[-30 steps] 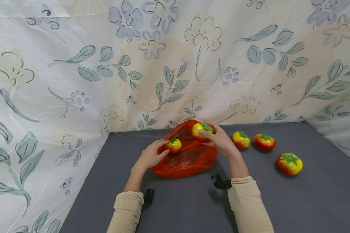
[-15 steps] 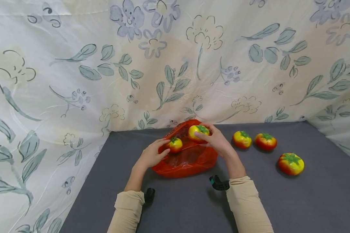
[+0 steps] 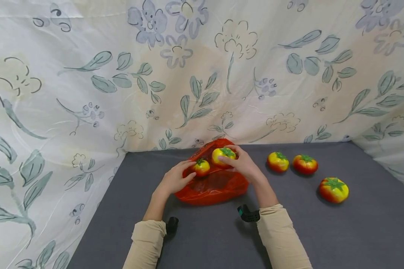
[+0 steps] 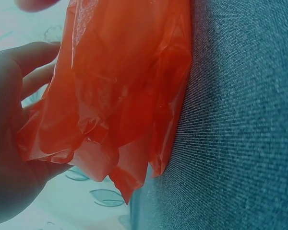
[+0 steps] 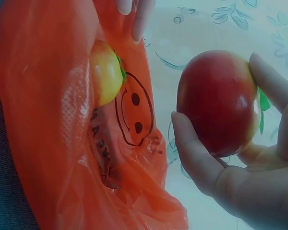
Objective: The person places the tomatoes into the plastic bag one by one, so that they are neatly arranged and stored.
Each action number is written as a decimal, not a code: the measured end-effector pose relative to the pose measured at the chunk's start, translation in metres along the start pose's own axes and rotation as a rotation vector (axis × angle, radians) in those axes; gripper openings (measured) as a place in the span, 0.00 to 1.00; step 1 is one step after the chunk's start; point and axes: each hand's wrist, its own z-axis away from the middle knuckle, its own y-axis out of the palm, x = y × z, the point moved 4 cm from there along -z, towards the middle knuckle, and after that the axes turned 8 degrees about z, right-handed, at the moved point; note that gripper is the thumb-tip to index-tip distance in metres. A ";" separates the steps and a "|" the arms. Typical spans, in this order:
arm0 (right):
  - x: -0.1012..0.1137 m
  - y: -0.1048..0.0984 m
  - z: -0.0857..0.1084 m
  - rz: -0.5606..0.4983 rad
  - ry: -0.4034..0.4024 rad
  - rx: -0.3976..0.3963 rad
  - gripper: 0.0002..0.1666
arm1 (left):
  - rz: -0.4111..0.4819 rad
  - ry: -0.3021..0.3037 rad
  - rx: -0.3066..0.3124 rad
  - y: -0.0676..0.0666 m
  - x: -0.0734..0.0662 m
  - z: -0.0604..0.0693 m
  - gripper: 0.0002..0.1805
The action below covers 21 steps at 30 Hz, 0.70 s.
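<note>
A red plastic bag (image 3: 212, 194) lies with its mouth spread apart; a smiley face is printed on it in the right wrist view. Inside the mouth sits a small yellow-and-red tomato (image 3: 202, 169) with a green stem top. My left hand (image 3: 175, 178) holds the bag's left edge between thumb and fingers, close to that tomato. In my right hand (image 3: 244, 163), thumb and fingers grip a larger tomato (image 5: 218, 103) from its right side, over the bag's opening. The left wrist view shows the crumpled bag (image 4: 120, 86) against my palm.
To the right of the bag lie a yellow-red tomato (image 3: 278, 162), a redder tomato (image 3: 305, 164) and, nearer, another tomato (image 3: 334, 189). They rest on a dark grey cloth (image 3: 208, 239). A flowered curtain (image 3: 202, 82) rises behind the table.
My right hand has moved left with its tomato, from the bag's right side to near the smaller tomato. My left hand stays almost still on the bag's edge.
</note>
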 end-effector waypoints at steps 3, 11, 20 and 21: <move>-0.001 0.004 -0.001 0.004 0.009 0.003 0.42 | -0.003 0.000 0.004 0.001 0.000 0.001 0.25; 0.001 0.015 -0.001 0.021 -0.009 0.011 0.41 | 0.000 0.015 -0.007 0.001 0.002 0.001 0.25; 0.000 0.026 -0.005 0.025 -0.038 0.031 0.41 | 0.000 0.031 -0.010 0.000 0.002 0.000 0.25; -0.001 0.028 -0.005 0.022 -0.039 0.036 0.41 | -0.002 0.029 -0.007 0.000 0.001 0.000 0.25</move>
